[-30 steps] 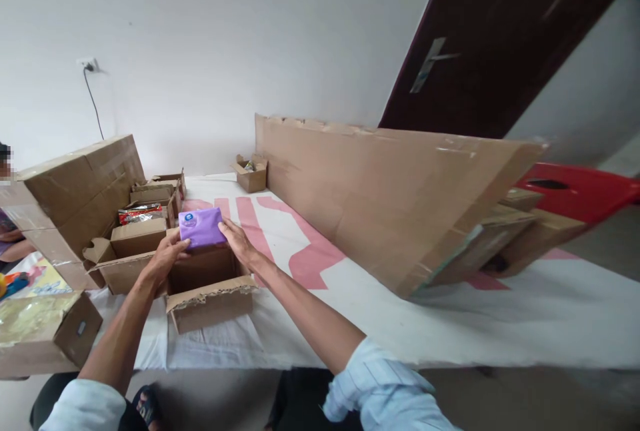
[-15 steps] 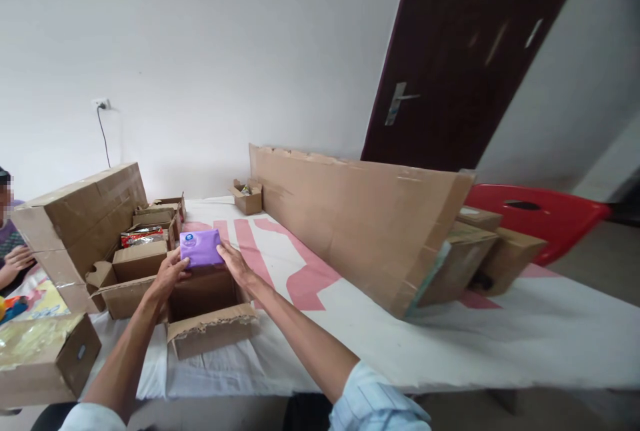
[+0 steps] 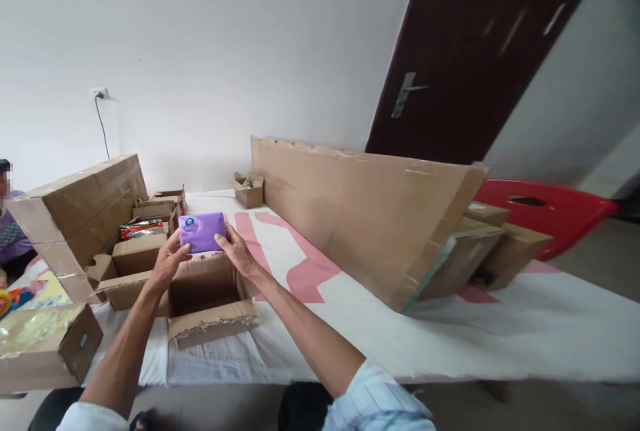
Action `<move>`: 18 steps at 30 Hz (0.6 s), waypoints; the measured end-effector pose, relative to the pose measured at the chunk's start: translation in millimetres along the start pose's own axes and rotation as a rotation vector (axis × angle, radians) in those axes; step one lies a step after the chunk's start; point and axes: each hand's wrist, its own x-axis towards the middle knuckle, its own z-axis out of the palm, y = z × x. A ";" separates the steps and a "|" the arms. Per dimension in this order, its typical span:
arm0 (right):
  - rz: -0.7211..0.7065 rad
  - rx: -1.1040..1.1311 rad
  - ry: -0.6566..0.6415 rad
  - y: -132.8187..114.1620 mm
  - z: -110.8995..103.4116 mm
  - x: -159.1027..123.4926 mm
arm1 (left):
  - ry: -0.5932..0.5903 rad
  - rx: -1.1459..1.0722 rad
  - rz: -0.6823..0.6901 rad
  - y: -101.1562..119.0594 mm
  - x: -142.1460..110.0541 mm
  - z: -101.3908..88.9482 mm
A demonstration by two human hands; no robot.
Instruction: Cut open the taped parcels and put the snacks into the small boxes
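Observation:
A purple soft packet [image 3: 202, 231] with a small blue round mark is held up between both my hands. My left hand [image 3: 169, 261] grips its left edge and my right hand [image 3: 236, 253] grips its right edge. The packet hovers just above the far rim of an open, empty cardboard box [image 3: 213, 324] whose flaps are folded out on the white cloth.
To the left stand open cartons [image 3: 135, 252], one with red snack packets [image 3: 141, 229], and a big tilted carton [image 3: 80, 207]. A long cardboard panel [image 3: 360, 207] leans across the table, boxes [image 3: 493, 247] and a red chair [image 3: 545, 214] behind. Another person [image 3: 10, 234] sits at far left.
Both hands have lifted the purple packet slightly higher above the open box. The camera view has shifted a little.

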 end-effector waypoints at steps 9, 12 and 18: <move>0.189 0.189 0.191 18.3 -30.8 -49.8 | 0.434 0.505 0.040 -9.6 -90.9 -53.6; 0.160 0.251 0.265 16.3 -37.7 -58.8 | 0.569 0.577 -0.198 -42.9 -122.3 -86.0; 0.131 0.228 0.368 18.1 -43.9 -64.7 | 0.772 0.776 -0.539 -104.7 -108.8 -88.8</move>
